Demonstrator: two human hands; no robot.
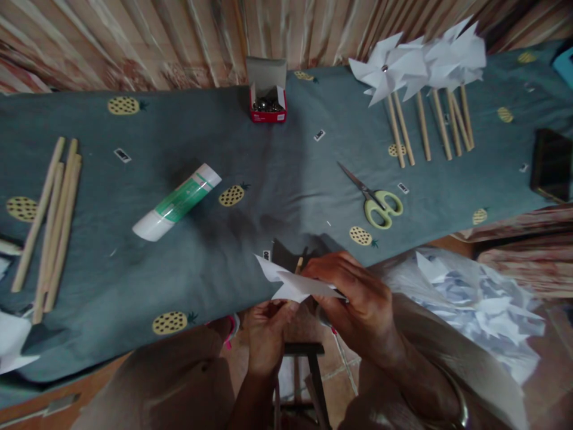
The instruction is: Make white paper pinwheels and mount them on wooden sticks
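Note:
Near the table's front edge I hold a white paper pinwheel (pixel 295 286) in both hands. My left hand (pixel 268 328) pinches its lower edge between thumb and fingers. My right hand (pixel 358 295) is closed on its right side, fingers bent over the folded blades. The tip of a wooden stick (pixel 299 264) shows just behind the paper; the rest of it is hidden. Green-handled scissors (pixel 378 206) lie beyond my right hand. A white and green glue stick (pixel 179 203) lies on the cloth, ahead and to the left.
A red box (pixel 268 116) of shiny metal tacks stands open at the back. Finished pinwheels (pixel 416 65) on sticks lie far right, near a dark phone (pixel 553 164). Several bare sticks (pixel 58 233) lie left. A plastic bag (pixel 474 310) of white paper pieces sits below right.

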